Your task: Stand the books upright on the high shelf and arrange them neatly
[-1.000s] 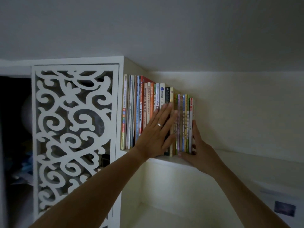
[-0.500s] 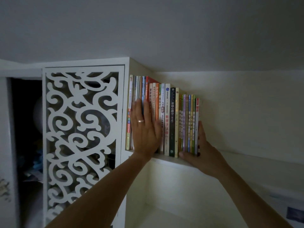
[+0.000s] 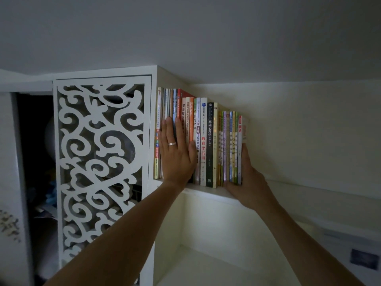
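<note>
Left hand (image 3: 175,153) lies flat, fingers straight, pressing the spines of the books (image 3: 206,141) back to level them. Right hand (image 3: 250,182) braces the row's outer end, fingers straight against the last cover, so the upright books on the high shelf (image 3: 208,191) cannot topple.

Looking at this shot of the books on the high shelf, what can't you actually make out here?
Head view only:
- Lower spines behind the left hand: covered by it.
- Right hand fingers: hidden behind the end of the row of books.
- Titles on the thin pastel books: too small.
- Dark cabinet opening: too dark.
- Framed object at lower right: blurred.
</note>
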{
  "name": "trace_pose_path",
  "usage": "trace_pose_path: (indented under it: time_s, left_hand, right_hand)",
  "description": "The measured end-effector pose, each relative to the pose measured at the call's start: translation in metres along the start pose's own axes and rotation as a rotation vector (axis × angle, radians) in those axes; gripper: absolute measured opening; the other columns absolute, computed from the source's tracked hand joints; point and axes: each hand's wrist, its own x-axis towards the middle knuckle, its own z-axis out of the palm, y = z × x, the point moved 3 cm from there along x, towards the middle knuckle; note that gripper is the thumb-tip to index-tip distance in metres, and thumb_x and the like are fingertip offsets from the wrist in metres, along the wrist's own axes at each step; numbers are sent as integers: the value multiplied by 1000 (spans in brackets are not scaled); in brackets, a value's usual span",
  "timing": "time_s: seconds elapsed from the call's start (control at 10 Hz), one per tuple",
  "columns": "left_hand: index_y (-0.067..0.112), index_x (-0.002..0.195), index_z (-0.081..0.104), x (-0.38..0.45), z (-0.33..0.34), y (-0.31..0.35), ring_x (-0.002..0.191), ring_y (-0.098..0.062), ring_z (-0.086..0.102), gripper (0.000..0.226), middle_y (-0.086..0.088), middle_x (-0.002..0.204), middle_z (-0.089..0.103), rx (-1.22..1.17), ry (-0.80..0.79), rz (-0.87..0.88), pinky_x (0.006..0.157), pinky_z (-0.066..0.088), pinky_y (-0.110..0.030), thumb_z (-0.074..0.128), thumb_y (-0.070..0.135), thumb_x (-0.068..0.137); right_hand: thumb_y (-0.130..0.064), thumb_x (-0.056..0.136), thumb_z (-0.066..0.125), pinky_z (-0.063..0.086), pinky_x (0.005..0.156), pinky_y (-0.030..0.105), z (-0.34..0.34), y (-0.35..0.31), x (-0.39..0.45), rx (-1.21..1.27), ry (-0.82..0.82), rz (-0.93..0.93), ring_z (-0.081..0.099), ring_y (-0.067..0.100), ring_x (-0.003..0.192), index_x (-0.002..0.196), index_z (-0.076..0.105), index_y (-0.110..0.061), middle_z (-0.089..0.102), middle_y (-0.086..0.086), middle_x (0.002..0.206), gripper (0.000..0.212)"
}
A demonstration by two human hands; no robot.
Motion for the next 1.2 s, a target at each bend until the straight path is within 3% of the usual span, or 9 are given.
trace_pose_path:
  time_s: [0.2, 0.4, 0.6, 0.9, 1.0, 1.1, 1.2]
  left_hand:
    - [5, 164, 13, -1, -2, 1, 160, -29, 1, 70, -16, 172, 6, 31, -7, -9, 128, 11, -55, 41, 35, 108]
    - [7, 164, 12, -2, -3, 1, 161, -28, 2, 70, -14, 173, 7, 24, -5, -19, 128, 13, -55, 39, 37, 108]
    - [5, 164, 13, -2, -3, 1, 160, -29, 2, 70, -16, 172, 7, 62, -12, -13, 128, 13, -54, 40, 37, 108]
    - [5, 164, 9, -3, -3, -3, 160, -29, -4, 72, -17, 172, 1, 26, -67, -1, 128, 9, -55, 39, 39, 108]
    - [5, 164, 9, -1, -13, -5, 160, -33, -3, 76, -19, 172, 2, -27, -166, 44, 128, 10, -57, 42, 42, 107]
    - [11, 161, 23, 4, -39, -16, 155, -36, 21, 70, -19, 167, 19, -163, -244, 107, 120, 28, -63, 50, 41, 104]
    - [12, 146, 46, 20, -109, -19, 139, -28, 38, 51, -16, 151, 38, -354, -62, 18, 108, 42, -58, 55, 33, 100]
  right_hand:
    - [-30, 79, 81, 56, 96, 52, -1, 1, -4, -64, 47, 46, 63, 23, 120, 155, -18, -49, 53, 0, 146, 126]
    - [-30, 85, 78, 56, 97, 48, 0, 4, -3, -62, 60, 35, 61, 21, 123, 155, -19, -48, 52, -1, 146, 121]
    - [-28, 83, 79, 60, 87, 45, 1, 5, -2, -70, 59, 34, 66, 19, 110, 155, -19, -48, 56, 1, 138, 123]
    - [-33, 79, 80, 60, 88, 48, -3, 0, -2, -98, 35, 59, 66, 21, 110, 155, -16, -49, 58, 3, 136, 123]
    - [-29, 83, 80, 55, 91, 37, -9, -15, -10, -105, 34, 59, 63, 19, 117, 158, -5, -43, 56, -1, 142, 114]
    - [-26, 89, 78, 47, 100, 34, -24, -32, -26, 42, 96, 114, 52, 16, 129, 161, 8, -33, 48, -6, 146, 101]
    - [-30, 91, 73, 52, 103, 36, -54, -57, -52, 123, 325, 18, 56, 17, 130, 153, 40, -29, 53, -1, 148, 70]
